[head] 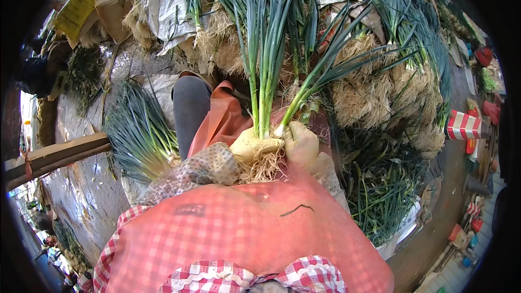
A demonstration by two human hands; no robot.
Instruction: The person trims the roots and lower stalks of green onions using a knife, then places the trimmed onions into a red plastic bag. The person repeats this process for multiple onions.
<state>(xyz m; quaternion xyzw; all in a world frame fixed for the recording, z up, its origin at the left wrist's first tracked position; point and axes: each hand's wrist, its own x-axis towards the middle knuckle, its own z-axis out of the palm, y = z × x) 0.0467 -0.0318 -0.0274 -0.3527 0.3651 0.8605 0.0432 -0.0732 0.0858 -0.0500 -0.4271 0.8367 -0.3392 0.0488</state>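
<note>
In a pale yellow glove, my left hand (253,146) is closed around the lower stalks of several green onions (264,85), their leaves pointing away from me and their roots (264,165) hanging below the fist. Just to its right, my right hand (300,142), gloved alike, grips the base of another green onion (300,99), which leans to the upper right. The two hands are close together over a red apron (244,219). Past them lie heaped green onions with tan roots (360,93).
A loose bundle of green onions (140,138) lies at the left beside a wooden beam (61,154). Leafy trimmings (386,183) are piled at the lower right. Woven sacking (163,4) and a yellow printed sack (81,4) are at the upper left. A red-and-white striped object (464,125) is at the far right.
</note>
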